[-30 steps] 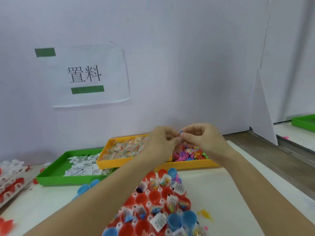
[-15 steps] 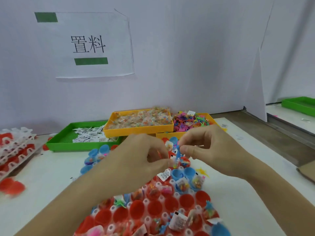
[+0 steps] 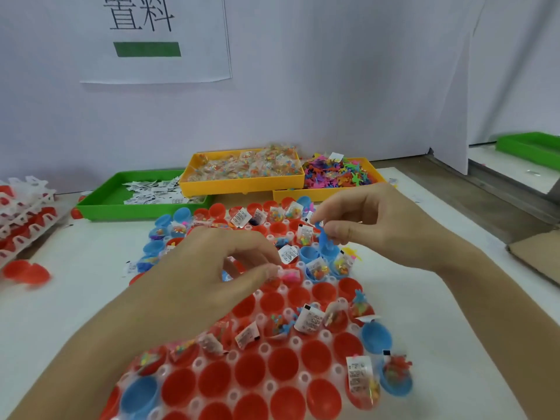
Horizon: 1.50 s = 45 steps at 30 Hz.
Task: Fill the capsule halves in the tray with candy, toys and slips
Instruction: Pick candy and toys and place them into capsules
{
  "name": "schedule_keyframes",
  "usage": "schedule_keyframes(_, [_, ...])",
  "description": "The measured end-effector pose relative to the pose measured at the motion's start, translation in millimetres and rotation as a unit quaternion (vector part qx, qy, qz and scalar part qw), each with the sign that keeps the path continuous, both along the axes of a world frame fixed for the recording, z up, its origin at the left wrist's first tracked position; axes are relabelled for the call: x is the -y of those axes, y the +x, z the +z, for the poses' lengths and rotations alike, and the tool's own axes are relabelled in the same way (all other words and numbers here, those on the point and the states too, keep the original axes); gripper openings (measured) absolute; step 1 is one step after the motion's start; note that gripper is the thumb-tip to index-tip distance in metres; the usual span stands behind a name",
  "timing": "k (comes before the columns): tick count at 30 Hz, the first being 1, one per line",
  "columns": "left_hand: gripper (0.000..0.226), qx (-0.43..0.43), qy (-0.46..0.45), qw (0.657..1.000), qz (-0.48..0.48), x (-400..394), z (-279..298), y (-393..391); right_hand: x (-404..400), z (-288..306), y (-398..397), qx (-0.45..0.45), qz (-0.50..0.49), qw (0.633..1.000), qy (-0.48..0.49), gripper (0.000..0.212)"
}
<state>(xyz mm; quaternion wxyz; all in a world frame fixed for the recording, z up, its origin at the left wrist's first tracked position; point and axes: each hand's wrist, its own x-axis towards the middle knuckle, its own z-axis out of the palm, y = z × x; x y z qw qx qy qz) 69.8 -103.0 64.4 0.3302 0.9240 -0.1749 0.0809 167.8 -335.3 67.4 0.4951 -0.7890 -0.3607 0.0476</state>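
Observation:
A clear tray (image 3: 304, 378) of red capsule halves (image 3: 281, 365) and a few blue capsule halves (image 3: 375, 334) fills the near middle of the table. Many cups hold candy packets, toys and slips; several near ones hold nothing. My right hand (image 3: 388, 231) pinches a blue toy (image 3: 324, 239) just above a blue half in the tray's far part. Over the tray's middle, my left hand (image 3: 218, 268) is curled, its fingertips beside a pink toy (image 3: 291, 275); what it holds is hidden. Behind stand a green bin of slips (image 3: 100, 204), a yellow candy bin (image 3: 242, 186) and a yellow toy bin (image 3: 318, 195).
Stacked trays with red halves (image 3: 24, 213) sit at the left edge, loose red halves (image 3: 25, 272) near them. A cardboard piece (image 3: 536, 256) lies at the right. A white partition with a paper sign (image 3: 157, 40) closes the back. Another green tray (image 3: 530, 145) lies beyond it.
Both hands came back from above the toy bin toward me and down over the capsule tray. The right hand still pinches the blue toy, now lower.

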Motion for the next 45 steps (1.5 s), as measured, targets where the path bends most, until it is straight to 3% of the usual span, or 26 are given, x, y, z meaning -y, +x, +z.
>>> schedule_keyframes(9, [0.013,0.024,0.004,1.0,-0.015,9.9,-7.9,-33.7,16.6,1.9,-55.6,0.038,-0.027,0.999,-0.008,0.026])
schedule_keyframes(15, [0.016,0.045,0.049,0.998,-0.012,19.4,-10.9,-55.6,17.4,-4.2,-95.1,0.083,-0.025,0.994,-0.069,0.029])
schedule_keyframes(21, [0.022,-0.01,0.11,0.994,-0.023,28.6,-17.0,-68.3,11.1,-3.6,-117.4,0.119,0.008,0.977,-0.174,0.026])
schedule_keyframes(27, [0.02,-0.006,0.103,0.995,-0.005,30.9,-17.8,-69.1,0.3,-9.0,-120.6,0.141,0.015,0.958,-0.25,0.017])
schedule_keyframes(45, [0.014,-0.008,0.09,0.996,-0.012,35.1,-28.3,-54.4,-2.2,-15.3,-107.8,0.149,0.012,0.944,-0.293,0.01])
